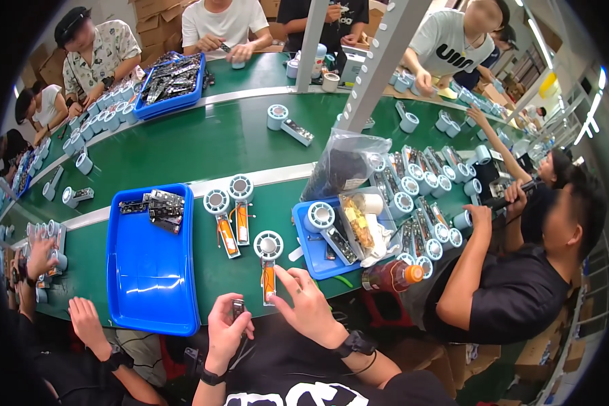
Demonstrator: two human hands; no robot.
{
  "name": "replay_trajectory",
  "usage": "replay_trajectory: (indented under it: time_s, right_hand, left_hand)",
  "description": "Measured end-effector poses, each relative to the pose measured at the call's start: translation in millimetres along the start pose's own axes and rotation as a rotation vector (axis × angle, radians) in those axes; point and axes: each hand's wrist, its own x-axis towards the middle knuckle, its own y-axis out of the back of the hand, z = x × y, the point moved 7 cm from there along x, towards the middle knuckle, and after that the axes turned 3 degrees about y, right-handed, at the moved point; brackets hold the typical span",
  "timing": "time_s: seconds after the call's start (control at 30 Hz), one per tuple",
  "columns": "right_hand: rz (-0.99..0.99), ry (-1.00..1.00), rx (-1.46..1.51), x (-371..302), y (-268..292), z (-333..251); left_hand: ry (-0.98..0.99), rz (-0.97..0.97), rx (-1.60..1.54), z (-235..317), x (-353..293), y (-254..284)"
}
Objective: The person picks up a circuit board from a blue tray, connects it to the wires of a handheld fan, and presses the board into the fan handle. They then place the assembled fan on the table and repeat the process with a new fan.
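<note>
My left hand (224,331) is closed around a small dark circuit board (237,308) near the table's front edge. To its right, my right hand (310,306) has its fingers apart. Its fingertips are at the opened handle of a light blue handheld fan (269,245); whether they touch it I cannot tell. An orange-and-white part shows inside that handle. Just beyond lie two more opened fans, one on the left (216,201) and one on the right (240,187). A blue tray (149,271) on my left has several circuit boards (166,208) at its far end.
A smaller blue tray (328,269) on the right carries a fan and loose parts, with a plastic bag (342,159) behind. A dark bottle (392,276) with an orange cap stands beside it. Rows of fans (426,183) fill the right. Metal posts (379,68) rise ahead; co-workers sit around.
</note>
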Motion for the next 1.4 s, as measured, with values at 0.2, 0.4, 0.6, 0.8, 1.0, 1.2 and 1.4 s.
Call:
replay_trajectory:
  time_s: [0.2,0.4,0.6,0.8,1.0,1.2,1.4]
  right_hand:
    - [-0.125,0.017,0.050,-4.5,-34.0,19.4]
    - [-0.011,-0.050,0.115,-6.8,-34.2,20.5]
    - [-0.028,-0.195,0.255,-6.1,-43.7,34.2]
    - [0.008,-0.165,0.270,-14.8,-45.3,40.2]
    - [0.026,-0.053,0.164,-19.6,-37.9,29.7]
    - [0.030,0.194,0.095,-9.3,-24.7,9.9]
    - [-0.062,0.131,0.042,-5.2,-31.4,14.6]
  left_hand:
    - [0.036,-0.100,0.075,-17.6,19.0,-14.8]
    - [-0.011,-0.073,0.095,-14.5,24.8,-25.5]
    - [-0.109,0.072,0.481,-15.1,38.8,-15.5]
    - [-0.337,-0.074,0.510,-12.3,38.6,-26.9]
    - [-0.104,0.071,0.406,-10.6,27.0,-14.0]
    - [-0.457,0.143,0.578,19.9,31.2,-26.8]
    - [-0.387,0.213,0.499,23.1,43.3,-24.0]
